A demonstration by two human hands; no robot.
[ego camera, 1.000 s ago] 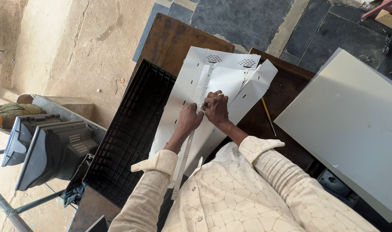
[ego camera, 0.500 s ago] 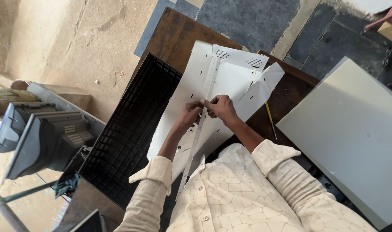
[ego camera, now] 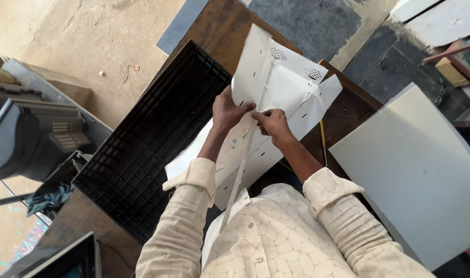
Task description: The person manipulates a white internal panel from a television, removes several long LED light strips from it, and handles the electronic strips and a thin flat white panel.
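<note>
Both hands have shifted up toward 12 o'clock: left hand [ego camera: 225, 109] now grips the white sheet [ego camera: 276, 92] edge, right hand [ego camera: 272, 123] pinches the narrow strip [ego camera: 238, 172], so seating continues.

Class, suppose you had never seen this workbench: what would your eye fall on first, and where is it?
First, the white folded sheet panel at the centre of the dark wooden table, with the left hand and right hand pressing on it beside its thin central strip. Next, the black ribbed grid tray lying just left of it. A plain white board fills the right side.
</note>
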